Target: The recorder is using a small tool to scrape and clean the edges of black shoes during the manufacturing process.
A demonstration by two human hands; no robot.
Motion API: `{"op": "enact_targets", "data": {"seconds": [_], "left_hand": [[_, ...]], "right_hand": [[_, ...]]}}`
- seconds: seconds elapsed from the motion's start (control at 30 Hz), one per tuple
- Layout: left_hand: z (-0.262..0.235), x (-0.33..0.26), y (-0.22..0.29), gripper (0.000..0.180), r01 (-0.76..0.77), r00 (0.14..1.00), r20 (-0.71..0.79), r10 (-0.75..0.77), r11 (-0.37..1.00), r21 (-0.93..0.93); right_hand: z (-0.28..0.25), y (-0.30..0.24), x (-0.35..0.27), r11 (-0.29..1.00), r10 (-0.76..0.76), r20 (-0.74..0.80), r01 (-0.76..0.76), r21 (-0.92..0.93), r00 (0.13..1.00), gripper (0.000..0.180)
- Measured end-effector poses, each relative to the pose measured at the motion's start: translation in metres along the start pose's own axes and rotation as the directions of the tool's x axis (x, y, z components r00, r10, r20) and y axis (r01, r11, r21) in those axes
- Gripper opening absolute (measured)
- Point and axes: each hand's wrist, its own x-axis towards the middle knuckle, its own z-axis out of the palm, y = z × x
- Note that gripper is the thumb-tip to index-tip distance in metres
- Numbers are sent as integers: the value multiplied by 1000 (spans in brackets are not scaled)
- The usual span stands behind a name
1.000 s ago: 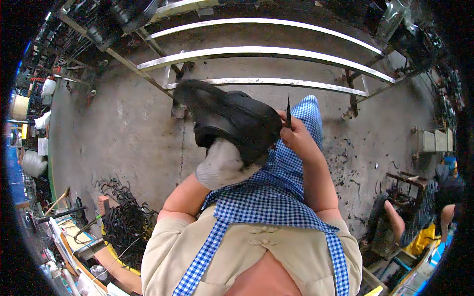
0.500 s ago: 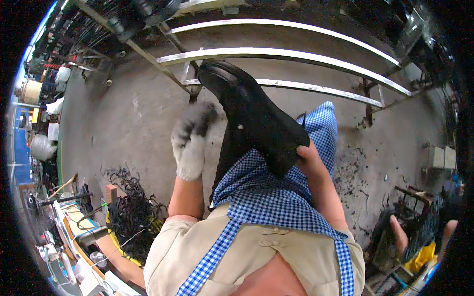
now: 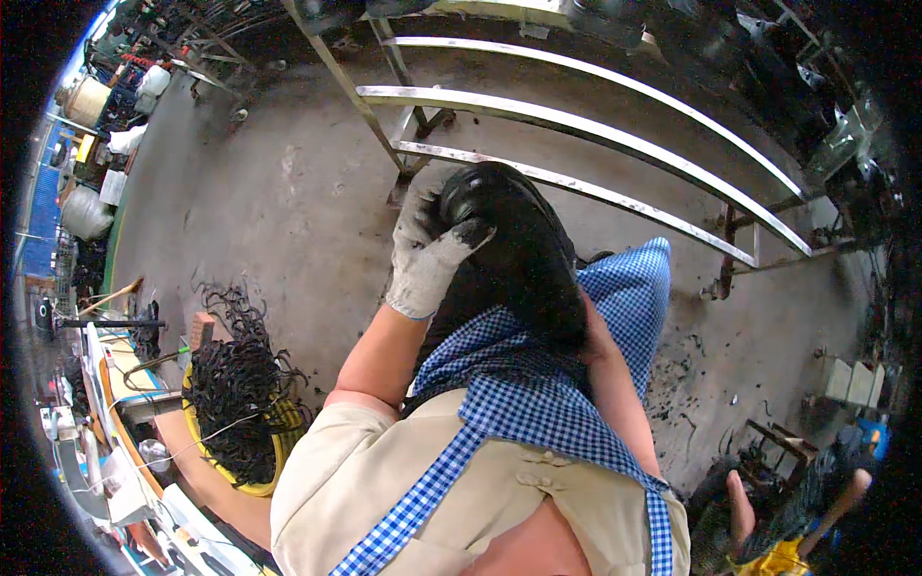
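A black boot (image 3: 523,240) is held up in front of my lap, its glossy rounded end raised. My left hand (image 3: 427,259), in a white knitted glove with dark-stained fingers, closes around that end, thumb pressed against the glossy part. Whether a smaller piece is pinched there cannot be made out. My right forearm (image 3: 615,389), bare, reaches up to the boot's lower right side. The boot covers my right hand and its fingers. A blue checked apron (image 3: 538,413) lies over my lap beneath the boot.
A metal frame with pale rails (image 3: 576,120) stands just beyond the boot. By my left side is a yellow basket (image 3: 267,485) heaped with black rubbery strips (image 3: 235,403), near a cluttered bench. Black scraps dot the floor (image 3: 711,365) to the right. Wooden handles (image 3: 740,509) rise at lower right.
My left hand has moved from beside the boot onto its rounded end and closed on it. The boot has turned more upright, covering my right hand, whose thumb showed on it before.
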Motion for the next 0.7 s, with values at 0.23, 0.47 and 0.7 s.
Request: {"op": "enact_targets", "data": {"seconds": [0.23, 0.47, 0.7], "left_hand": [[-18, 17, 0, 49, -20, 1000, -5, 20, 1000, 16], [-11, 29, 1, 54, 7, 992, 127, -22, 993, 117], [8, 24, 9, 53, 47, 970, 226, -89, 981, 188]], "right_hand": [[7, -33, -13, 680, -238, -63, 120, -723, 969, 35], [62, -95, -47, -33, -649, 472, 598, -801, 597, 30], [118, -136, -80, -255, -598, 621, 614, -747, 507, 32]]}}
